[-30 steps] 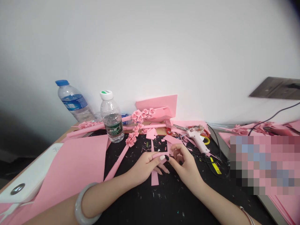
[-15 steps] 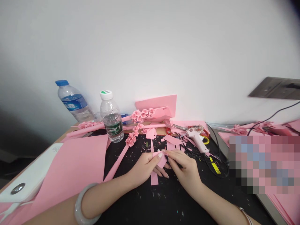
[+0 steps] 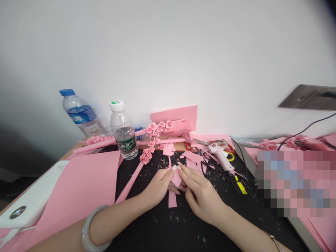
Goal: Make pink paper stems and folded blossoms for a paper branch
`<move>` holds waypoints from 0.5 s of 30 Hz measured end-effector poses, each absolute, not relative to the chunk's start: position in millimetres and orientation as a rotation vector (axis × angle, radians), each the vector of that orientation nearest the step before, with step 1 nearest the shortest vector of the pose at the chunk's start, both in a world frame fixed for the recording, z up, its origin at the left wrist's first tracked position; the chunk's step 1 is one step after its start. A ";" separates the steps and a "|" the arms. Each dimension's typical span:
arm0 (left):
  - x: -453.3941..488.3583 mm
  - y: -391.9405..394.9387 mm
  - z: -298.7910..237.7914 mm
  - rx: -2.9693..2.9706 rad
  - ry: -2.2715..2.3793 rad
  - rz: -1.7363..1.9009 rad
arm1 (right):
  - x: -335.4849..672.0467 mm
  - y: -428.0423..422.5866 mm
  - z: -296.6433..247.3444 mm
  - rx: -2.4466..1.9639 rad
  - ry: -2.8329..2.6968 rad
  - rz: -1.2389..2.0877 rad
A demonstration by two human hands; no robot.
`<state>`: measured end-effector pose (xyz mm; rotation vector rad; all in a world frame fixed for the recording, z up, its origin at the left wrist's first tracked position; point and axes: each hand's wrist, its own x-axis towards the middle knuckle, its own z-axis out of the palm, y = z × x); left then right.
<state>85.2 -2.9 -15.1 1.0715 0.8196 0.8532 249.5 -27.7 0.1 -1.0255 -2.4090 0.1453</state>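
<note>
A small folded piece of pink paper (image 3: pixel 176 179) stands between my two hands, pinched at its top by the fingertips of both. My left hand (image 3: pixel 160 185) wears a pale bangle (image 3: pixel 89 229) on the wrist and holds the fold from the left. My right hand (image 3: pixel 202 196) grips it from the right. A narrow pink strip (image 3: pixel 172 199) runs out below the hands, and whether it joins the fold is hidden. A longer pink paper strip (image 3: pixel 130 183) lies left of my left hand on the black mat (image 3: pixel 189 227).
Pink paper roses (image 3: pixel 157 128) and a large pink sheet (image 3: pixel 84 185) lie around the black mat, which is littered with paper scraps. A pink glue gun (image 3: pixel 220 157), scissors, black cables and several plastic bottles stand beyond my hands, against a white wall.
My hands have closed in on the pink paper. The fold now stands more upright between the fingertips, and my right hand has moved over to its right side.
</note>
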 end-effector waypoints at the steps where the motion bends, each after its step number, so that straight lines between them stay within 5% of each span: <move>1: 84.9 -2.5 -14.5 1.077 0.818 0.843 | 249.7 -27.6 0.7 -1.029 -2.417 0.146; 15: 82.8 -1.7 -5.3 1.266 0.713 0.622 | 262.6 -14.5 -3.0 -0.957 -2.146 0.435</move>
